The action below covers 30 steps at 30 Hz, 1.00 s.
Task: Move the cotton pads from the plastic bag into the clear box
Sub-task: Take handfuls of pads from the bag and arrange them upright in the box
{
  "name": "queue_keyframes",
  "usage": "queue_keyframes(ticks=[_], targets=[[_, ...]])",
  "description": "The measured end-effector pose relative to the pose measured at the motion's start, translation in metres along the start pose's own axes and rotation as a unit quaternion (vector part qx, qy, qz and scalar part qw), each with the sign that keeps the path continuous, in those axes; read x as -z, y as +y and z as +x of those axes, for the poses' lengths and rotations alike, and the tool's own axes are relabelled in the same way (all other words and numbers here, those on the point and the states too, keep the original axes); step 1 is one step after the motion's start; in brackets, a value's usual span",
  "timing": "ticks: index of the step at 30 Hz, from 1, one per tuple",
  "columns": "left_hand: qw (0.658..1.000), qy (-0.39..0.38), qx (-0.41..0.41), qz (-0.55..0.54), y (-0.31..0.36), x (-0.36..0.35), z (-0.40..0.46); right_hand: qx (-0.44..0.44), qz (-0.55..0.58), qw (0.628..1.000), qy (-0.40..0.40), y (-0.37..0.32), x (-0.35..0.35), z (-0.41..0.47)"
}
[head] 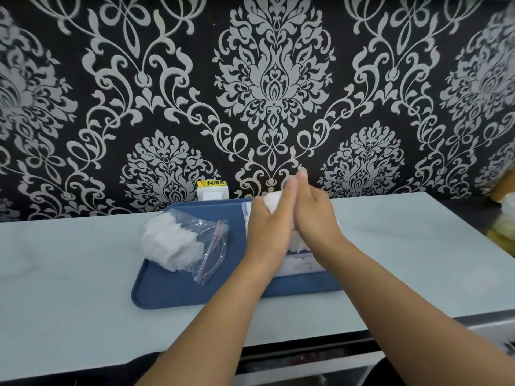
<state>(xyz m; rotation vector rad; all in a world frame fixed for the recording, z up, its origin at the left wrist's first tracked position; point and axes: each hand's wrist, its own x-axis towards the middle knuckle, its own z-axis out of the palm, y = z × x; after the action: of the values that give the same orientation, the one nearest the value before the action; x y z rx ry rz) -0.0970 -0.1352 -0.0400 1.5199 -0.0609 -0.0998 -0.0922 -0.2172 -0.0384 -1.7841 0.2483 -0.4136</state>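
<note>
Two hands pressed in from either side on a stack of white cotton pads (274, 203), left hand (267, 227) and right hand (316, 218) with fingers straight, held over the clear box (302, 263) on the right half of a blue tray (178, 293), stack running away toward the wall. Rest of the pads sitting in the plastic bag (185, 242) on the tray's left, red-striped zip end pointing front-right, mouth state hard to tell. Behind the tray, white wall socket (212, 193) with a yellow sticker (211, 183) reading 小心触电, pale table (69, 274) underneath, hands blocking most of the box.

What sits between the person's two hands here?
In the head view, a stack of white cotton pads is pressed between the left hand and right hand, above the clear box.
</note>
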Motion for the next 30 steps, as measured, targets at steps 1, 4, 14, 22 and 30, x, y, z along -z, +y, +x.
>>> queue_keyframes(ticks=[1,4,14,22,30], targets=[[0.999,-0.008,-0.028,0.014,-0.001,0.0,-0.002,-0.021,0.018,0.999,-0.016,0.0,0.002,0.0],[0.996,-0.038,-0.079,0.008,-0.006,0.002,0.001,-0.102,0.11,0.988,-0.047,0.0,0.006,0.001],[0.996,-0.008,-0.03,-0.082,-0.003,0.001,0.008,0.028,0.03,0.99,-0.136,0.005,0.022,0.0],[0.994,0.018,-0.094,-0.048,-0.005,-0.015,-0.005,-0.072,0.091,0.99,-0.086,-0.002,0.019,-0.002],[0.997,0.003,-0.066,-0.035,0.0,-0.008,-0.004,0.007,0.014,1.0,0.018,-0.011,0.024,-0.001]])
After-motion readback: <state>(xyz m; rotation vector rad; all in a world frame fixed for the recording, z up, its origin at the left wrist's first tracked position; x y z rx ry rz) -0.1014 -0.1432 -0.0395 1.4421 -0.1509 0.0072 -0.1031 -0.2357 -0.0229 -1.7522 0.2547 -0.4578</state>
